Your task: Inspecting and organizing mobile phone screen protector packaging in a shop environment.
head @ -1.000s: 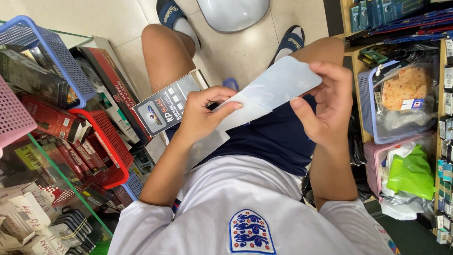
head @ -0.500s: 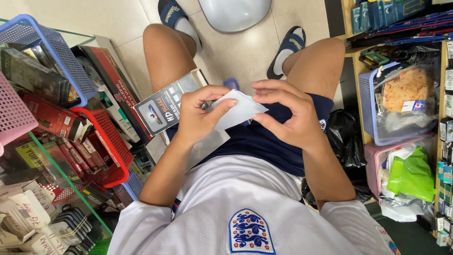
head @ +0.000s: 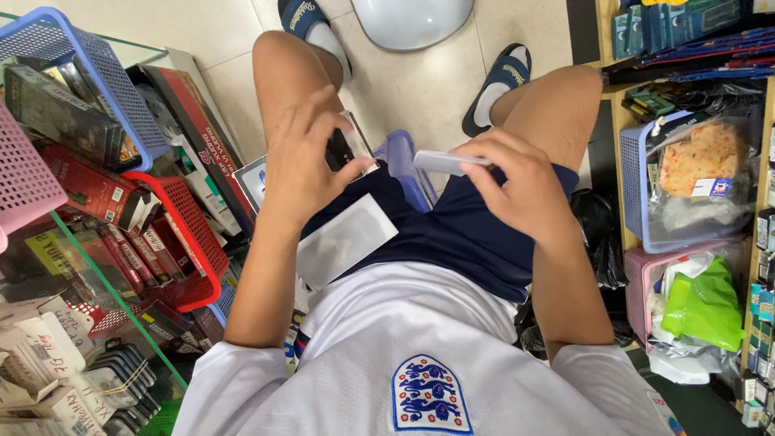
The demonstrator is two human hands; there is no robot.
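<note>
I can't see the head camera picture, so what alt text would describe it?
A seated person's left hand holds a small dark phone above the lap, while the right hand holds a thin grey strip. A pale flat sleeve lies on the left thigh, with baskets of packaged goods on either side.

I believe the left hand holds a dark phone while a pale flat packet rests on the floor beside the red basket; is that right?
Not quite. The head view shows the pale flat packet resting on the person's lap, not on the floor. The left hand does hold the dark phone, and the red basket stands to the side.
</note>
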